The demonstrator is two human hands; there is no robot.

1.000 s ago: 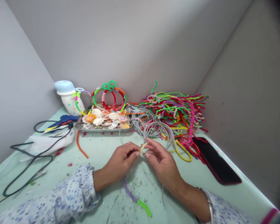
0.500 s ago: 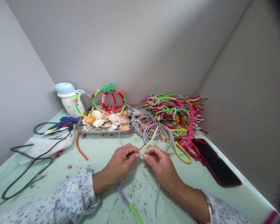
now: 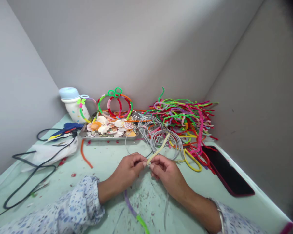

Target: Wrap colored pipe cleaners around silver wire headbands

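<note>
While left fingertips point(image 3: 143, 164) pinch its end, the yellow strip point(image 3: 159, 150) slants forward.

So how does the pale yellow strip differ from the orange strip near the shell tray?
The pale yellow strip is held near its lower end by the left hand, while the orange strip lies on the table. From its near end, the yellow one slants away to the right; the orange one slants away to the left. Both are slim and not closed into loops.
</note>
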